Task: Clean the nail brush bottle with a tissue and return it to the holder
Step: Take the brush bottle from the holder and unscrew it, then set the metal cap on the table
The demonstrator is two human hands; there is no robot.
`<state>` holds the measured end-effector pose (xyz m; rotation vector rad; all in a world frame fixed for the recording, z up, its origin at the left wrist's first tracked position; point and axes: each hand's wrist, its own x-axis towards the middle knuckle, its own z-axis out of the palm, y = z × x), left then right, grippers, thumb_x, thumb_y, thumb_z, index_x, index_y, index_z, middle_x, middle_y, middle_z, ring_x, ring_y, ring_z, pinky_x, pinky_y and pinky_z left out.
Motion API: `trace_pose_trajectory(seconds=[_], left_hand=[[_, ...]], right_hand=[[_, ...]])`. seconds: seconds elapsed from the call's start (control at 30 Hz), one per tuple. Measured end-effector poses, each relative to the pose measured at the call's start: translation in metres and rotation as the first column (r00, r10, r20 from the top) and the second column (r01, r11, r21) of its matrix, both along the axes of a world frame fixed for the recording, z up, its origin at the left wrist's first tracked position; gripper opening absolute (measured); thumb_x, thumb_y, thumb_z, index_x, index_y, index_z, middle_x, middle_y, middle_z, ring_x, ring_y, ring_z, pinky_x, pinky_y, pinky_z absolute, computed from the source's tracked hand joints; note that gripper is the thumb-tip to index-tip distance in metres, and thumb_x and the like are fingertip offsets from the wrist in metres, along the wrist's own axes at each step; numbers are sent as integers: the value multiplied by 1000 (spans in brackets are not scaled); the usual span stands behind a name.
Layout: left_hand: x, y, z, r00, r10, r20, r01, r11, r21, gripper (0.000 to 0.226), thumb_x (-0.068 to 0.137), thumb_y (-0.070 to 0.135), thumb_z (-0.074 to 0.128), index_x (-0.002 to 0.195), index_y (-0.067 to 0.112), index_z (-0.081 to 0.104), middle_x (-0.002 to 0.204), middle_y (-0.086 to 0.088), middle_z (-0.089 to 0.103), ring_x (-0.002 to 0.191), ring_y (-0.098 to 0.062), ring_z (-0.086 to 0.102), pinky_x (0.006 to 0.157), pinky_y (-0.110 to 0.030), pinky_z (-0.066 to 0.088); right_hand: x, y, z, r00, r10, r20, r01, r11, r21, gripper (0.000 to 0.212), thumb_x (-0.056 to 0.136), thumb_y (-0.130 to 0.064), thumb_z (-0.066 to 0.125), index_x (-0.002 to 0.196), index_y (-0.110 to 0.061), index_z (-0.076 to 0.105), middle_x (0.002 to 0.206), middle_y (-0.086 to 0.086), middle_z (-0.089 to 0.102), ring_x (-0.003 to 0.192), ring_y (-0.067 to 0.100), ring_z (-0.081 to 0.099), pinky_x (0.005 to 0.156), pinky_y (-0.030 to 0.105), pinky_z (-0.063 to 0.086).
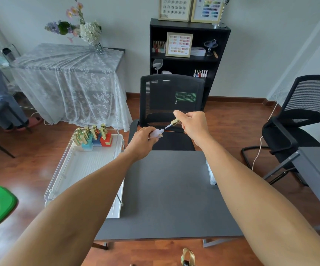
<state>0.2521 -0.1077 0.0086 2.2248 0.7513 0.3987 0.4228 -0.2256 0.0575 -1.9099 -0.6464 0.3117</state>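
**Cap brush lined up with bottle neck**

Left hand grips pale bottle, neck aimed 2 o'clock. Right hand pinches gold cap, brush tip just off the mouth. Holder at 8 o'clock, nearer left hand.

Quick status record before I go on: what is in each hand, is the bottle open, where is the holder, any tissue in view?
left hand: grip shut on pale bottle
right hand: grip shut on gold cap with brush
bottle state: open, brush tip just outside the neck
holder: white tray left of grey table, other gold-capped bottles at its far end
tissue: white pack partly hidden by right forearm, contents unclear
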Motion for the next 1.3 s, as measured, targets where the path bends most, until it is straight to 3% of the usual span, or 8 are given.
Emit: trace_pose_trajectory(seconds=[0.33, 0.43, 1.0, 1.23, 1.3], left_hand=[[6, 1, 2, 999, -10, 33, 11, 1000, -18, 30, 102, 24, 69, 131, 20, 64, 117, 7, 64, 95, -15, 60, 77, -21, 43], [6, 1, 1, 999, -9, 40, 9, 1000, -18, 31, 102, 24, 70, 132, 20, 64, 117, 7, 65, 97, -16, 61, 76, -19, 43], [9, -1, 3, 999, -18, 51, 19, 999, -26, 29, 101, 22, 70, 130, 18, 66, 117, 4, 66, 102, -17, 61, 84, -29, 46], [11, 2, -2, 999, -14, 51, 15, 999, -28, 31, 101, 22, 71, 131, 19, 66, 118, 4, 67, 102, -18, 62, 85, -29, 47], [11, 2, -5, 999, -9, 39, 10, 999, -31, 32, 101, 23, 71, 132, 19, 64, 118, 6, 65, 103, -18, 62, 85, -29, 48]], right_hand=[[-3, 4, 2, 1000, -18, -9, 18, 999, -28, 58, 92, -50, 72, 57, -3, 71, 45, -3, 57, 51, 14, 56, 60, 33, 48], [-4, 3, 3, 1000, -12, -3, 12, 999, -34, 58, 92, -49, 73, 51, -9, 66, 42, -4, 55, 50, 14, 55, 59, 31, 46], [-12, 1, 8, 1000, 7, 14, -7, 998, -56, 57, 95, -48, 72, 49, -16, 62, 37, -11, 51, 48, 9, 52, 54, 27, 38], [0, 2, 1, 1000, -28, 7, 28, 999, -47, 58, 94, -47, 72, 52, -9, 61, 34, -14, 51, 39, -1, 53, 56, 28, 39], [2, 2, -1, 998, -58, -29, 57, 998, -28, 54, 91, -47, 72, 50, -12, 64, 39, -11, 56, 42, 3, 54, 56, 29, 44]])
